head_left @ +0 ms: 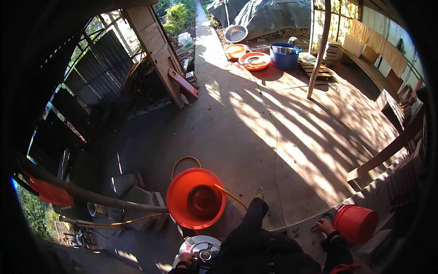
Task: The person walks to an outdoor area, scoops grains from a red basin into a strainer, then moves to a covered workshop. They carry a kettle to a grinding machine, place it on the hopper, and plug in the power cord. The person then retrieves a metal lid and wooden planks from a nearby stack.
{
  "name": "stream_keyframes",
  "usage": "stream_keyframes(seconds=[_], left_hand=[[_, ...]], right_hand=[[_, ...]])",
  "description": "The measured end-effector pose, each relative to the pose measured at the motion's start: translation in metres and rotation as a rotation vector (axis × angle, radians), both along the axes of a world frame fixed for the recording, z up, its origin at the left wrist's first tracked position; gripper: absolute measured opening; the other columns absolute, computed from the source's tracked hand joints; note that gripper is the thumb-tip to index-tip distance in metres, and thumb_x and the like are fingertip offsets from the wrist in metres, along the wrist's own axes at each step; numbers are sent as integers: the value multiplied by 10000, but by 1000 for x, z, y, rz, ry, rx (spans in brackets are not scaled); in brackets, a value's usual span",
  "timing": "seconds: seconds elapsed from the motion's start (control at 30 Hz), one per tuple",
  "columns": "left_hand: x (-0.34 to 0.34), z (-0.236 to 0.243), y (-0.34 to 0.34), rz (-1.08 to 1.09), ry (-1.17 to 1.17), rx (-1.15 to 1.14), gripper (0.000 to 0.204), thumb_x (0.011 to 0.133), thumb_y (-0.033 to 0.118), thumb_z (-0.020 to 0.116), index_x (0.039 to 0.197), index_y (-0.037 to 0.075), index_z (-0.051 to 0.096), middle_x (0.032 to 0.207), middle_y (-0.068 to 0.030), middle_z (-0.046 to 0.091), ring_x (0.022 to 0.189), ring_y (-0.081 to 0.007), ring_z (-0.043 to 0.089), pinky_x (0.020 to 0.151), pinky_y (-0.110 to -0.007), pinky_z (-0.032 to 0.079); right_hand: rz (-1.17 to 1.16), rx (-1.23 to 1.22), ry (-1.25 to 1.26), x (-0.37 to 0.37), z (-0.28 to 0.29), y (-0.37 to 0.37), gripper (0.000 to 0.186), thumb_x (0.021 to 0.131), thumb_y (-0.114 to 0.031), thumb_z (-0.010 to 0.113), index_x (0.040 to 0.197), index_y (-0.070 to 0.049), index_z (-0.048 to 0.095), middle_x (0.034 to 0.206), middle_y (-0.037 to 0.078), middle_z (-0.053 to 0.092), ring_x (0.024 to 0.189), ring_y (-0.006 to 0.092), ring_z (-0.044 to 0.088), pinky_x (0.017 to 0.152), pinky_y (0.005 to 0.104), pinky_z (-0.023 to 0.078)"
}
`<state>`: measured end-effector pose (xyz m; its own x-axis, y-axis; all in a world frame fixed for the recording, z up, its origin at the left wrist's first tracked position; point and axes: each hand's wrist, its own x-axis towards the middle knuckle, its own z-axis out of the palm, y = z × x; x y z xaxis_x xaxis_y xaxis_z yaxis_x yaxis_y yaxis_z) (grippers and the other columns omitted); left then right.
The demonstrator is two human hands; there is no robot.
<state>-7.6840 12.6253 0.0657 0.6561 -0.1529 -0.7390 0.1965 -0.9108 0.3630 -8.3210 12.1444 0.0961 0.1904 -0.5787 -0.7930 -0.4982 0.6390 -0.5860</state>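
At the bottom, my left hand (186, 258) is closed on a dark part on top of a white round appliance (214, 241) with a metallic centre. What its fingers grip is partly hidden. My right hand (325, 226) hangs low at the right with its fingers loosely bent and slightly apart, and I see nothing in it. Close beside that hand is a red bucket (358, 224), tilted in this view. Ahead of my left hand stands a large orange tub (175, 197), dark at the bottom. A yellow hose (232, 197) runs over its right rim.
Concrete blocks (141, 197) and a wooden pole (109, 203) lie left of the tub. A wooden post (319, 55) rises at the far right. Orange basins (254, 67) and a blue tub (284, 61) stand at the back. A door (153, 45) leans at the left.
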Motion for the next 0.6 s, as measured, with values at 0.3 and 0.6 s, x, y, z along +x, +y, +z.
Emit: stream_keyframes(seconds=[0.3, 0.6], left_hand=[[20, -12, -229, 659, 120, -348, 108, 704, -54, 562, 737, 48, 573, 565, -45, 531, 396, -137, 448, 367, -281, 346], [100, 56, -444, 1063, -70, -705, 191, 758, -67, 537, 895, 63, 504, 952, -85, 663, 478, -72, 409, 444, -240, 390]], right_hand=[[224, 45, 247, 150, -42, -312, 260, 895, -187, 564, 1086, -10, 560, 875, 108, 663, 658, 182, 651, 484, 282, 491], [686, 78, 148, 375, -29, -536, 290, 933, -224, 544, 1155, -38, 541, 900, 82, 661, 699, 154, 637, 571, 274, 492]])
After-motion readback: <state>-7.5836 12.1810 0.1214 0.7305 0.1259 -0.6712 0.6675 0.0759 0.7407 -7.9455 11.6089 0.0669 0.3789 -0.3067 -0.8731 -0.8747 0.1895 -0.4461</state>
